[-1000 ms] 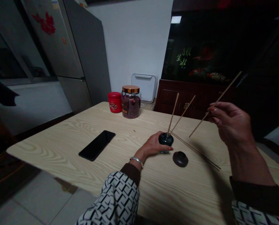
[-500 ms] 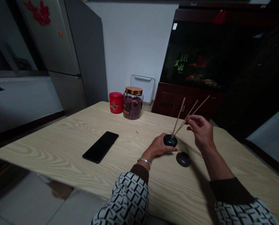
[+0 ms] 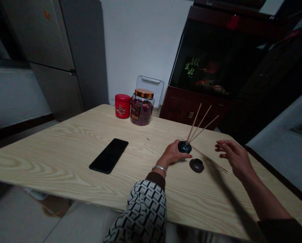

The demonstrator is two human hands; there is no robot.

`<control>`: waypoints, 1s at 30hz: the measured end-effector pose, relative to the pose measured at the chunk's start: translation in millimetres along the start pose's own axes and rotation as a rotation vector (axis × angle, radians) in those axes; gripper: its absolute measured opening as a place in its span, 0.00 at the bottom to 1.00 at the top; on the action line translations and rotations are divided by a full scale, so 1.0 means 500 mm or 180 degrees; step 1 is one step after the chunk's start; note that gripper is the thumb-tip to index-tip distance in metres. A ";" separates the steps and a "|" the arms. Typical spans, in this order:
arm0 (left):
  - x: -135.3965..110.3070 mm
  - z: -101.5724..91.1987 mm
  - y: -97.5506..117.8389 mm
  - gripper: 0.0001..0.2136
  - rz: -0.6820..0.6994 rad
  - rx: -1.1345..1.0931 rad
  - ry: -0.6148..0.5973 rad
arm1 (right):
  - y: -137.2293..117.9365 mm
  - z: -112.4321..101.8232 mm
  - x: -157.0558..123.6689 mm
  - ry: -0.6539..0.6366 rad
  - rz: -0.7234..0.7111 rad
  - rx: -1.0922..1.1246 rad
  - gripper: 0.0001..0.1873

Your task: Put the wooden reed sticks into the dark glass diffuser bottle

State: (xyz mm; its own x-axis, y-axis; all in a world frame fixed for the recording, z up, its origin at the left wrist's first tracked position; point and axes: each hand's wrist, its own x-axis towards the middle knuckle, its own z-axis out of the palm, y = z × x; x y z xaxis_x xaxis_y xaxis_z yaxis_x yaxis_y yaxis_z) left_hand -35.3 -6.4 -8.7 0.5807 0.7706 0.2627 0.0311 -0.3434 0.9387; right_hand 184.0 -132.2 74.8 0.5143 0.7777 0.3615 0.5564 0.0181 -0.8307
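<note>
My left hand (image 3: 173,151) is wrapped round a small dark glass diffuser bottle (image 3: 184,147) on the table. Three thin reed sticks (image 3: 198,126) stand in its neck, fanned out up and to the right. To the right of the bottle, in the air over the table, my right hand (image 3: 232,156) is open with nothing in it, fingers slightly curled. More thin sticks (image 3: 211,160) lie flat on the table behind the bottle, pointing toward the right hand. Just in front of them rests a dark round cap (image 3: 197,165).
A black phone (image 3: 109,156) lies on the wooden table (image 3: 65,162) at left. Toward the back edge stand a red canister (image 3: 122,106) and a clear jar of dried flowers (image 3: 142,109) with a copper lid. Behind are a fridge (image 3: 86,50) and a fish tank (image 3: 211,60).
My right hand has let go of a reed stick and moved right and down, away from the bottle. The sticks now spread wider. My left hand still holds the bottle; the view has shifted slightly.
</note>
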 end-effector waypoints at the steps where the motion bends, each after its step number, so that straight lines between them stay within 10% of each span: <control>1: -0.001 -0.001 0.001 0.34 -0.0003 -0.0003 -0.0013 | 0.017 -0.009 0.008 -0.0059 -0.0017 -0.0347 0.17; 6: -0.003 0.000 0.003 0.34 0.0003 0.0035 0.0014 | 0.091 0.008 0.053 -0.1186 -0.0090 -0.2920 0.12; 15: 0.002 0.001 -0.005 0.34 0.0042 0.0148 -0.0007 | 0.129 0.042 0.095 -0.1492 0.0267 -0.3429 0.10; 24: 0.004 -0.001 -0.011 0.36 0.0039 0.0037 -0.0054 | 0.105 0.035 0.117 -0.1448 -0.0141 -0.2819 0.10; 30: 0.002 0.000 -0.006 0.36 0.0028 0.0097 -0.0023 | 0.013 0.009 0.105 0.0065 0.0136 -0.0073 0.11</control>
State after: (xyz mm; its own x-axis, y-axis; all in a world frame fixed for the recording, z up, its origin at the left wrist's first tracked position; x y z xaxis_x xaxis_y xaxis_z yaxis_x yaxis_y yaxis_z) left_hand -35.0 -4.5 -11.5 0.5870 0.7635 0.2693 0.0506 -0.3665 0.9290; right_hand 211.8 -88.4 86.4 0.5511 0.7644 0.3347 0.5485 -0.0294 -0.8357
